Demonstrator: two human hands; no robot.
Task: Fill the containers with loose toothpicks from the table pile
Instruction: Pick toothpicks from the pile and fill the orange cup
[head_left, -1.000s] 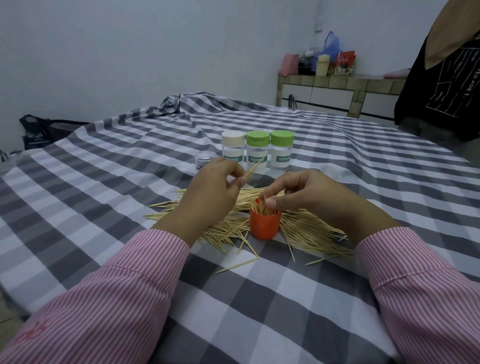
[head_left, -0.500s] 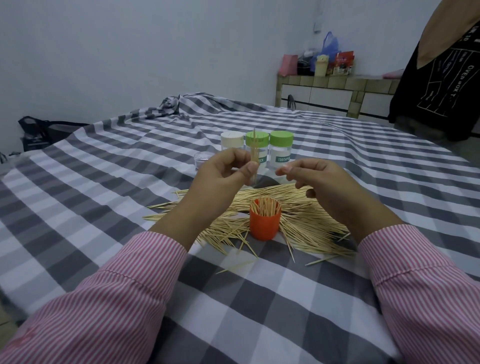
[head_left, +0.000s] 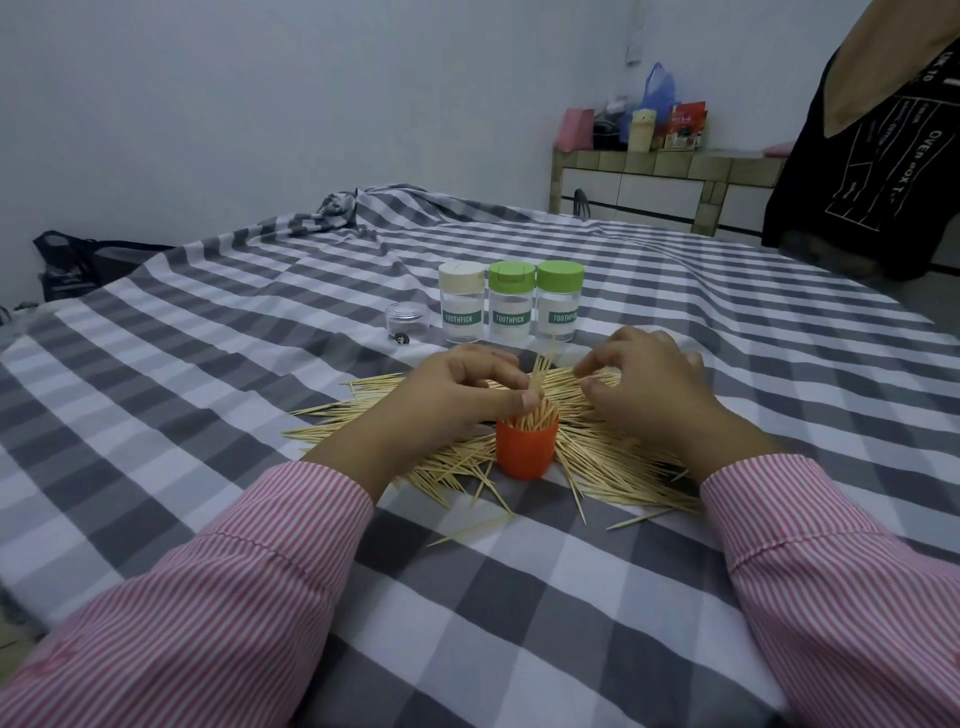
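With the left hand (head_left: 457, 395) pinching a small bunch of toothpicks (head_left: 540, 371) just above the orange cup (head_left: 524, 449) amid the pile (head_left: 613, 467), lower them upright so none snag, while the right hand (head_left: 649, 384), fingers curled, picks behind the cup

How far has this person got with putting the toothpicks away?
Partly done: the orange cup looks packed with upright toothpicks. In hand: the left hand pinches a small bundle above it, while the right hand picks at the pile. Left: most of the pile, and three capped jars look unfilled.
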